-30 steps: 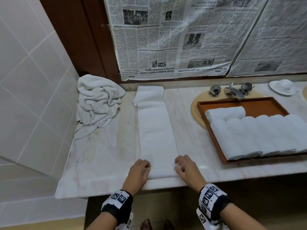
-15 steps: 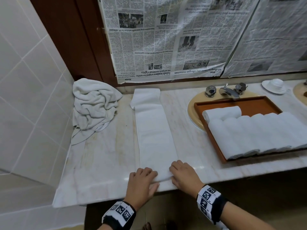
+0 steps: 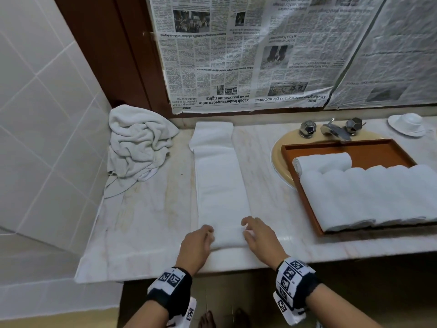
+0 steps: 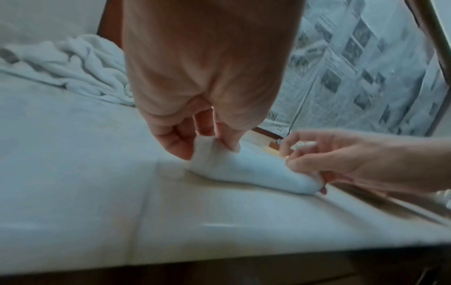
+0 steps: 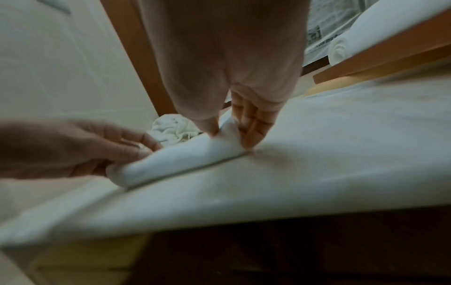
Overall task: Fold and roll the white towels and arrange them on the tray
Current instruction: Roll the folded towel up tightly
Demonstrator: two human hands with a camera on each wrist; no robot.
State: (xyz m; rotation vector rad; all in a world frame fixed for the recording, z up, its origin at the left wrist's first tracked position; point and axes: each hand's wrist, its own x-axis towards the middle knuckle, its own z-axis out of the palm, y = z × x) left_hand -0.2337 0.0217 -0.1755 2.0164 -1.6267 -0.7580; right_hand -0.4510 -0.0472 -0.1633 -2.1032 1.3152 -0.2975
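Note:
A long folded white towel (image 3: pixel 220 181) lies lengthwise on the marble counter (image 3: pixel 146 223). Its near end is rolled into a short roll (image 3: pixel 228 239). My left hand (image 3: pixel 208 233) pinches the roll's left end (image 4: pixel 207 152) between thumb and fingers. At the roll's right end (image 5: pixel 227 133) my right hand (image 3: pixel 248 229) grips it the same way. To the right, the brown tray (image 3: pixel 369 150) holds several rolled white towels (image 3: pixel 369 195), one of them lying crosswise at the back.
A crumpled pile of white towels (image 3: pixel 137 145) sits at the back left against the tiled wall. Behind the tray are a faucet (image 3: pixel 333 131) over a yellow basin and an upturned white cup on a saucer (image 3: pixel 409 124). Newspaper covers the wall behind.
Both hands have turned the towel's near edge over and begun rolling it away from me; a short roll now stands where the flat end lay.

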